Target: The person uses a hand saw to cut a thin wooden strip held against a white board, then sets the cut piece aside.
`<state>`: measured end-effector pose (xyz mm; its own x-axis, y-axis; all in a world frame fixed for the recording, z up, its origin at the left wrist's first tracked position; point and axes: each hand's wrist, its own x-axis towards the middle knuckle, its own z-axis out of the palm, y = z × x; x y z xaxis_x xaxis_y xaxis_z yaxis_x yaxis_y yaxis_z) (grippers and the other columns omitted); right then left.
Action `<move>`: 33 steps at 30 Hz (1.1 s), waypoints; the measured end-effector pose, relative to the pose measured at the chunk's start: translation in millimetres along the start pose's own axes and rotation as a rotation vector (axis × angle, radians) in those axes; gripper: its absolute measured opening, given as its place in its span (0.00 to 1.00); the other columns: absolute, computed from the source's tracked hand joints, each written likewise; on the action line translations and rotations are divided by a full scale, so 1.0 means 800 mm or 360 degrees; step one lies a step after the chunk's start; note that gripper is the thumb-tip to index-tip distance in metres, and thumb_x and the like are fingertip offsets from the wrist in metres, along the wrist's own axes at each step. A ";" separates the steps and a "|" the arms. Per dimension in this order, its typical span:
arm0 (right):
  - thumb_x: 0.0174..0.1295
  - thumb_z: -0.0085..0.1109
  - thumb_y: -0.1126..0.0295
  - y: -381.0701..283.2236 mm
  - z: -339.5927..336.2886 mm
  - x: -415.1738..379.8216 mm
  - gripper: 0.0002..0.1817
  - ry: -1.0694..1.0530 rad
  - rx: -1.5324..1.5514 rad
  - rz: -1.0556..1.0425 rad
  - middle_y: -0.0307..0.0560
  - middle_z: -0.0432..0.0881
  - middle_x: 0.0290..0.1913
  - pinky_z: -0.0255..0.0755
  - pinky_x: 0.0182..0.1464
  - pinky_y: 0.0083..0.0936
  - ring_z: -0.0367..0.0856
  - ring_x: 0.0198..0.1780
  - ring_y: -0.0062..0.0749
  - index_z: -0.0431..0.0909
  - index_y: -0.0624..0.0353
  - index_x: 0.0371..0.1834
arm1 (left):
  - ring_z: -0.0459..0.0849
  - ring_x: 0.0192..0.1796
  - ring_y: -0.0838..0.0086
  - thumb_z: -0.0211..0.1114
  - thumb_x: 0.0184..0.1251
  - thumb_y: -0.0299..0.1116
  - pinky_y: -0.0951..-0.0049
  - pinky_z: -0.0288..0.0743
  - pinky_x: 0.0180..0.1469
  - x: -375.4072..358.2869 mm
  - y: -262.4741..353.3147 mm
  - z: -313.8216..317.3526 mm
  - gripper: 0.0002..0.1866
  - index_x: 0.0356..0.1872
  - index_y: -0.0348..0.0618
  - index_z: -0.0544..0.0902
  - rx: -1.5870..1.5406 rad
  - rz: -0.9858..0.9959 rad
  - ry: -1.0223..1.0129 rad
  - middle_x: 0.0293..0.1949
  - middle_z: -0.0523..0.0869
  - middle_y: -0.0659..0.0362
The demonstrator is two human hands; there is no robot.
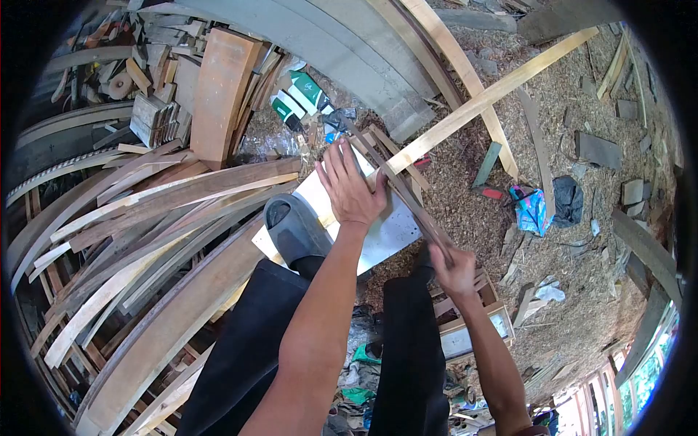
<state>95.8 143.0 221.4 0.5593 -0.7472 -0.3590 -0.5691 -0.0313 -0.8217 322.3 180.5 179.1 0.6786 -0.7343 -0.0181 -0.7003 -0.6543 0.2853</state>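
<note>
My left hand [347,185] lies with spread fingers near the end of a long pale wood strip [472,107], over a white board [389,232]. The fingers press down on wood there. My right hand [454,270] is closed round the lower end of a long thin dark tool [414,207], which looks like a saw. Its blade runs diagonally up past my left fingertips and crosses the pale strip. A foot in a grey sandal [297,231] rests on the white board, left of my left hand.
Curved planks [167,320] are stacked at the left. A brown board [222,94] stands at the upper left. Wood shavings [538,291] cover the ground at the right, with a blue bag [531,211] on them. A wooden crate [476,327] sits below my right hand.
</note>
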 end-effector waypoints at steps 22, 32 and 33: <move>0.61 0.63 0.65 -0.021 0.016 0.047 0.17 -0.0032 0.0099 -0.0082 0.54 0.72 0.15 0.65 0.21 0.32 0.73 0.16 0.44 0.78 0.65 0.19 | 0.54 0.71 0.47 0.50 0.67 0.52 0.45 0.37 0.73 0.000 0.000 0.001 0.39 0.69 0.28 0.56 -0.0017 0.0039 0.0050 0.67 0.60 0.38; 0.61 0.62 0.66 0.047 -0.035 -0.046 0.16 -0.0132 -0.0047 -0.0024 0.52 0.70 0.13 0.65 0.22 0.35 0.71 0.15 0.44 0.78 0.64 0.19 | 0.55 0.71 0.46 0.53 0.64 0.46 0.45 0.37 0.73 0.003 0.001 0.003 0.38 0.69 0.29 0.55 -0.0057 0.0053 0.0116 0.66 0.61 0.39; 0.61 0.62 0.66 0.038 -0.031 -0.038 0.16 -0.0126 -0.0057 -0.0027 0.52 0.70 0.13 0.65 0.22 0.35 0.71 0.15 0.44 0.78 0.64 0.19 | 0.55 0.71 0.46 0.53 0.64 0.46 0.45 0.37 0.73 0.004 0.002 0.003 0.38 0.69 0.29 0.55 -0.0068 0.0055 0.0120 0.66 0.61 0.39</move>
<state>46.3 148.1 218.3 0.6142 -0.6915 -0.3804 -0.5796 -0.0681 -0.8120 322.7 176.6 177.4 0.6703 -0.7393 0.0642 -0.7145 -0.6195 0.3250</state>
